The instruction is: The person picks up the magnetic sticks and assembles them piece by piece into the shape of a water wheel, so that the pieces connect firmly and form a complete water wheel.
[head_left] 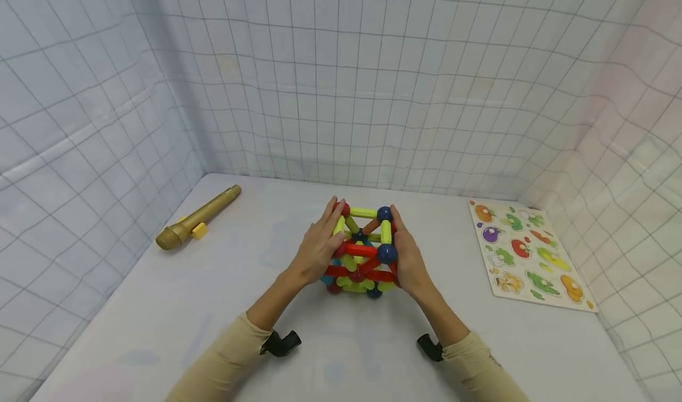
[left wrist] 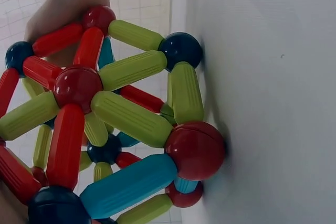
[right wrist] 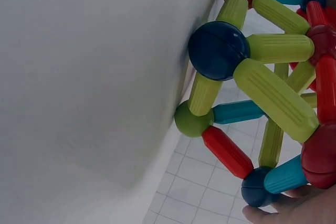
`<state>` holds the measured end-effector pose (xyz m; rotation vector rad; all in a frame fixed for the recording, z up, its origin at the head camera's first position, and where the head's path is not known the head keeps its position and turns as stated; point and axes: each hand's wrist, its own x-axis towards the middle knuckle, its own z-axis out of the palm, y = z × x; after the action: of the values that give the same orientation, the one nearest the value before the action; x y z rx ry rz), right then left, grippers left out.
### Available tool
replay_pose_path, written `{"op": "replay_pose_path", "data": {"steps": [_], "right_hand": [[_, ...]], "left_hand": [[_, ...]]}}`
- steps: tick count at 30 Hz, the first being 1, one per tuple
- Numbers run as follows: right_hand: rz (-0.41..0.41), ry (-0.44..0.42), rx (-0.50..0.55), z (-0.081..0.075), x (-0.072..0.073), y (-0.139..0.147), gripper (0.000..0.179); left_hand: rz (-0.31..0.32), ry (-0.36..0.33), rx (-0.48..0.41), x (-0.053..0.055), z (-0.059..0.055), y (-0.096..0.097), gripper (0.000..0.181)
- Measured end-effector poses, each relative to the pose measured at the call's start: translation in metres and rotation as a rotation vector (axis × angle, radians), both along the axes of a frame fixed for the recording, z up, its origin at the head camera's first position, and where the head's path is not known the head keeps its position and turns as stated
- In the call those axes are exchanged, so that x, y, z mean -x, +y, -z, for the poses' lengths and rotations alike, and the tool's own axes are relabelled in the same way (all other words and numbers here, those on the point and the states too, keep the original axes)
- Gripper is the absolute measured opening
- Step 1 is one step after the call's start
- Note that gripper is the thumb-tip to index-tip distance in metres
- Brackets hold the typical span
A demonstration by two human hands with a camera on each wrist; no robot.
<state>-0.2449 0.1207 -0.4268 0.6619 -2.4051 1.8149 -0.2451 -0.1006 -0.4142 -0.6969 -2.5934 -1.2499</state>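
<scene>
A frame of magnetic rods and balls (head_left: 359,251), in red, lime green, blue and teal, stands between my two hands. Against its upper left side lies my left hand (head_left: 315,248), fingers extended toward a red ball at the top corner and thumb by the nearer red ball. My right hand (head_left: 409,260) presses the opposite side with straight fingers, beside the dark blue balls. In the left wrist view, a red ball (left wrist: 195,150) sits low, close to the table. Fingertips (right wrist: 257,214) touch a dark blue ball (right wrist: 257,187) in the right wrist view.
A gold toy microphone (head_left: 199,217) with yellow parts lies at the left. At the right is a vegetable picture puzzle board (head_left: 527,255). Grid-patterned cloth walls (head_left: 346,82) enclose the back and sides of the white table (head_left: 213,307).
</scene>
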Motion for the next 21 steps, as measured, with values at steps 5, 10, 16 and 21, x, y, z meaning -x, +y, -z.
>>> {"op": "replay_pose_path", "data": {"steps": [5, 10, 16, 21], "right_hand": [[0.077, 0.034, -0.081, -0.001, 0.005, -0.002, 0.054], [0.201, 0.041, -0.131, 0.009, -0.011, 0.002, 0.055], [0.081, -0.013, -0.048, 0.017, -0.013, 0.008, 0.053], [0.124, -0.063, -0.048, 0.018, 0.004, 0.015, 0.055]], "left_hand": [[-0.016, -0.044, -0.023, 0.005, -0.002, 0.0, 0.065], [-0.04, -0.186, -0.122, -0.004, 0.015, -0.01, 0.066], [0.007, -0.29, -0.206, -0.004, 0.04, -0.01, 0.067], [0.039, -0.27, -0.208, 0.017, 0.039, -0.001, 0.065]]}}
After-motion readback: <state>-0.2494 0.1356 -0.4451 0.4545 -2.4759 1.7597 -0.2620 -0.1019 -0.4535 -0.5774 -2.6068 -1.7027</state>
